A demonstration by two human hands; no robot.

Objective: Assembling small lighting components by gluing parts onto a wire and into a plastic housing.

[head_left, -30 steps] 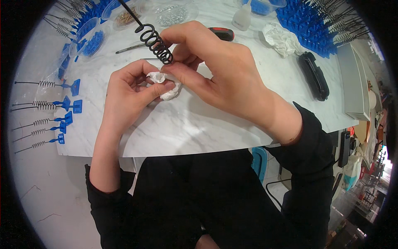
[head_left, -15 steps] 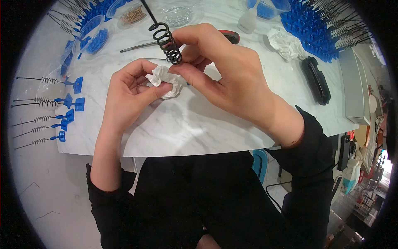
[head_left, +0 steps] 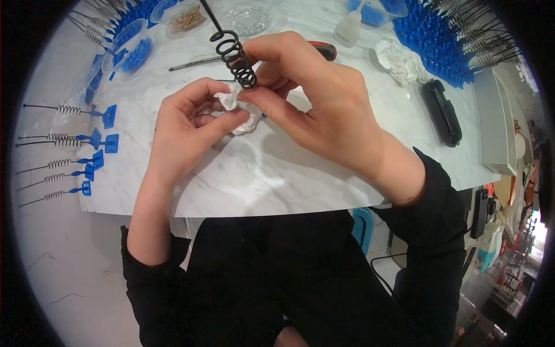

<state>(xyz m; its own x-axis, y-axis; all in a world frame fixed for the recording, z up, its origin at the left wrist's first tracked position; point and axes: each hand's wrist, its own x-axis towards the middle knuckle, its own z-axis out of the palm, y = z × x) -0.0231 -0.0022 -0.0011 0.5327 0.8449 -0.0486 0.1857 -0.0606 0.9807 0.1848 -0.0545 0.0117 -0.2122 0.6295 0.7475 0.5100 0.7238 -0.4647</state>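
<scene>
Between the thumb and fingers of my right hand (head_left: 330, 101) is the lower end of a black coil spring (head_left: 231, 52). Its straight wire end points up and away from me. My left hand (head_left: 188, 124) pinches a crumpled white tissue (head_left: 247, 122) just below the coils. The tissue's upper part reaches the spring's lower end and the right fingertips. Whatever lies under my right fingers is mostly hidden; only a small blue bit shows beside the tissue.
Blue bases with springs (head_left: 110, 117) line the table's left edge. More crowd a blue rack (head_left: 430, 43) at far right. Behind my hands lie a pen (head_left: 193, 63) and a red-black handle (head_left: 324, 50). A white bottle (head_left: 348, 29), crumpled tissue (head_left: 400, 61) and black case (head_left: 441, 113) are rightward.
My left hand has shifted slightly right with the tissue, bringing it closer under the spring's lower end. My right hand and the spring have barely moved.
</scene>
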